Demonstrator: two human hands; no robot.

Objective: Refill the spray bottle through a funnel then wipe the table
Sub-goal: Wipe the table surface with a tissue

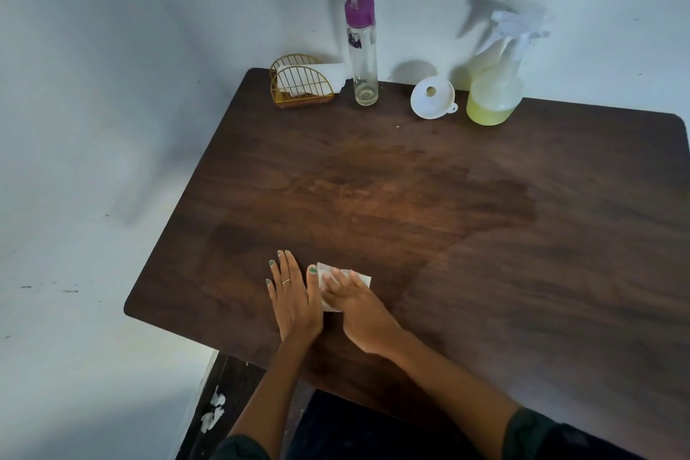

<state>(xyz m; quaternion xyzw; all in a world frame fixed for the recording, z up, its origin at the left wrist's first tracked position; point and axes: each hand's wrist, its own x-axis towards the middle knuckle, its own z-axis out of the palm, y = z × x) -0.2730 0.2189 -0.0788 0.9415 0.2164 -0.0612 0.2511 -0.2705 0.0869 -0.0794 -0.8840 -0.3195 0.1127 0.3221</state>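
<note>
My right hand (360,310) presses a tissue (345,282) flat on the worktop (522,254) near its front edge, fingers straight; my left hand (293,295) lies flat just beside it, released, thumb touching the tissue. I judge refilling done and wiping under way: a damp patch spreads mid-worktop. At the back, the spray bottle (494,86) holds yellow liquid low down, the funnel (433,97) lies beside it, and the purple-capped bottle (361,48) looks nearly empty.

Head view, steeply down onto table (485,235)
</note>
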